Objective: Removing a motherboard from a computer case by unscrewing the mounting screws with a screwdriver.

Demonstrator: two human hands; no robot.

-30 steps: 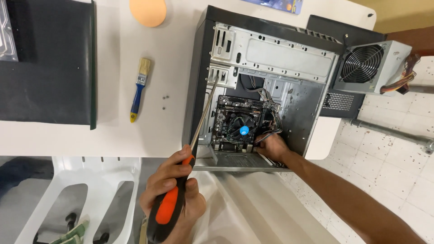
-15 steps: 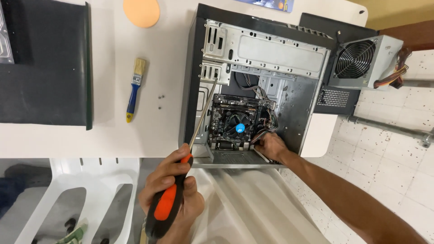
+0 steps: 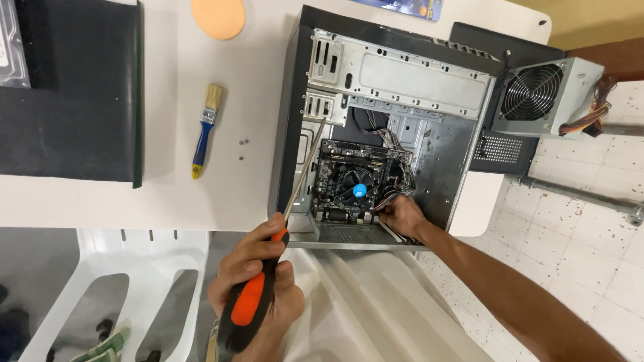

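Observation:
An open computer case (image 3: 396, 80) lies on its side on the white table (image 3: 201, 194). A motherboard (image 3: 355, 181) with a fan sits inside it. My left hand (image 3: 258, 278) grips a long screwdriver (image 3: 268, 281) with an orange and black handle, its shaft reaching up into the case near the drive bay. My right hand (image 3: 399, 214) is inside the case at the motherboard's lower right corner, fingers among the wires; what it touches is hidden.
A power supply (image 3: 547, 97) hangs off the table's right end. A blue-handled brush (image 3: 204, 131), two small screws (image 3: 243, 149), an orange disc (image 3: 218, 17) and a black panel (image 3: 67, 94) lie left of the case. A white plastic chair (image 3: 121, 288) stands below.
The view has drifted slightly and the screwdriver shaft has tilted a little to the right. My right hand stays at the motherboard's corner.

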